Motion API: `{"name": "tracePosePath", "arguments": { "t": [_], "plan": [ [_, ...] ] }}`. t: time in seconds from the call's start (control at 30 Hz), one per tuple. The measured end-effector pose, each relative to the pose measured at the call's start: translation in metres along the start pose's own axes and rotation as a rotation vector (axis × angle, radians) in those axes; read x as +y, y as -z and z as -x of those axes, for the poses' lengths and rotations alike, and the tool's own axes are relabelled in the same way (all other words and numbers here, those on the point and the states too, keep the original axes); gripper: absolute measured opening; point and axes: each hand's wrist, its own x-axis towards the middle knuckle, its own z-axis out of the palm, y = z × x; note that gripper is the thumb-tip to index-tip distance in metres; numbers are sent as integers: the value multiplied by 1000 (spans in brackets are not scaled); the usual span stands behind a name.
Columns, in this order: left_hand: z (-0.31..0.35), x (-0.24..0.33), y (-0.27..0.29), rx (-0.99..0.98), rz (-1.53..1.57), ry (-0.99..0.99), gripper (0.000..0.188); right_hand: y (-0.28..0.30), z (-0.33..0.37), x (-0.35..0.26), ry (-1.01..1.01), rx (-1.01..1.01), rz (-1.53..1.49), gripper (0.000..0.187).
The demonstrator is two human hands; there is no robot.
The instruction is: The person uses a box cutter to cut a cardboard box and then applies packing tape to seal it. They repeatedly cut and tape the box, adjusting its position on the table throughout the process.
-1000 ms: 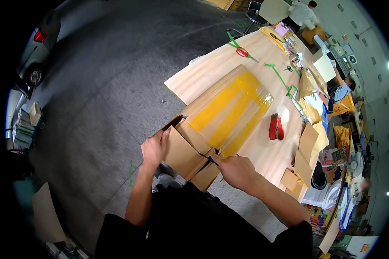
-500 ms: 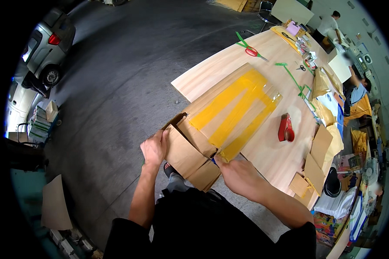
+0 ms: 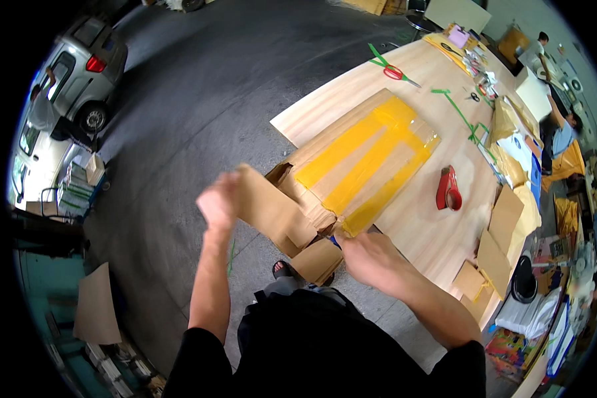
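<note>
"How are the arms set, starting closest to the body?"

"The left forearm [image 3: 211, 285] rises almost straight up from a black sleeve. The right forearm [image 3: 438, 304] slants inward, toward upper left."

"And the left hand [image 3: 220, 201]?"

"Blurred, but its fingers are folded in, thumb side toward the box, pinching the outer edge of a cardboard flap [image 3: 268, 212] and keeping it tilted out from the box end."

"The right hand [image 3: 370, 255]?"

"Back of the hand up, fingers curled, tips at the box's near corner. A bit of a blue object [image 3: 335, 241] shows under them. I cannot tell whether that is gripped, or how tightly the fingers close."

"Where is the cardboard box [image 3: 351, 169] itself?"

"In front of the person, lying on the wooden table [image 3: 424, 229], its flapped end toward the body. Bands of yellow tape [image 3: 395, 113] run along its top."

"What lies past it?"

"Right of the box, a red tape dispenser [image 3: 448, 190]. Beyond its far end, scissors [image 3: 393, 71] with red handles, and a green strap [image 3: 456, 111]."

"Farthest off?"

"Across the floor at upper left, a person [image 3: 45, 114] beside a silver van [image 3: 86, 63]."
</note>
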Motion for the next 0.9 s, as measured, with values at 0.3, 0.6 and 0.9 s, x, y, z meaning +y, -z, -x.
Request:
{"name": "tracePosePath", "arguments": {
  "t": [0.3,0.6,0.9],
  "plan": [
    [22,-53,91,-611,262,-98,45,-17,31,-11,-284,545,-832,47],
    [-14,50,75,-704,1211,132,36,-202,139,-1,-920,979,-1476,27],
    [149,317,-46,-1158,1357,104,56,-334,256,13,-1218,1148,-1461,30]
  ]
}}
